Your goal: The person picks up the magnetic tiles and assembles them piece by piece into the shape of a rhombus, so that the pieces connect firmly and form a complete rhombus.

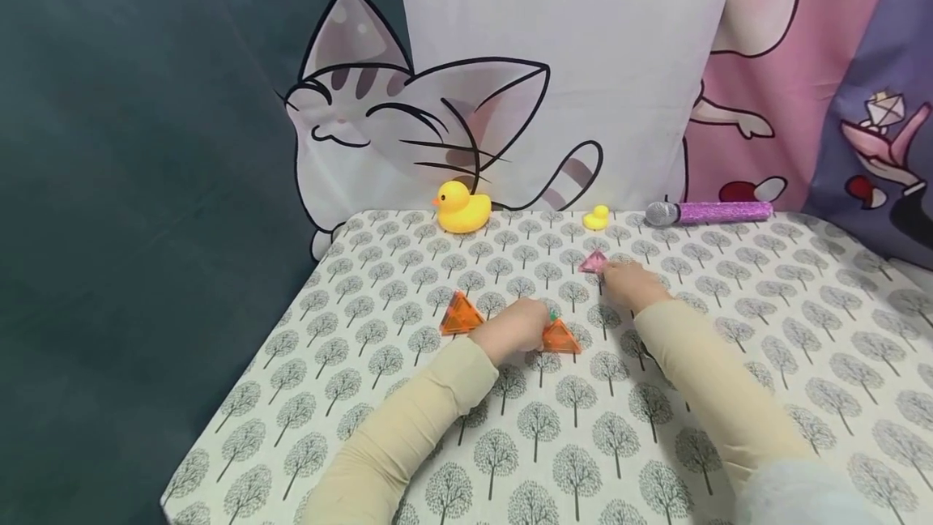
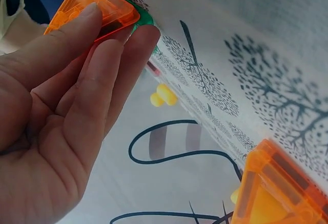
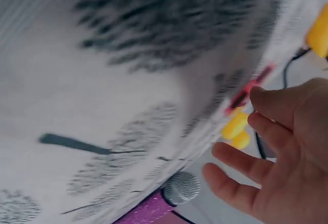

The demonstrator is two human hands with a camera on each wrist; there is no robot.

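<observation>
My left hand (image 1: 517,324) pinches an orange triangular frame piece (image 1: 561,337), thumb across its face in the left wrist view. A green piece (image 2: 146,19) shows along that triangle's far edge, mostly hidden. A second orange triangle (image 1: 461,316) stands on the cloth left of this hand. My right hand (image 1: 632,285) is farther out, at a pink triangle (image 1: 594,262) on the cloth. In the right wrist view its thumb tip overlaps the pink edge, with the other fingers spread and loosely bent.
A large yellow rubber duck (image 1: 463,207), a small yellow duck (image 1: 597,218) and a glittery purple microphone (image 1: 722,212) line the table's back edge. A tree-print cloth (image 1: 539,428) covers the table. Cartoon cat curtains (image 1: 627,31) hang behind it.
</observation>
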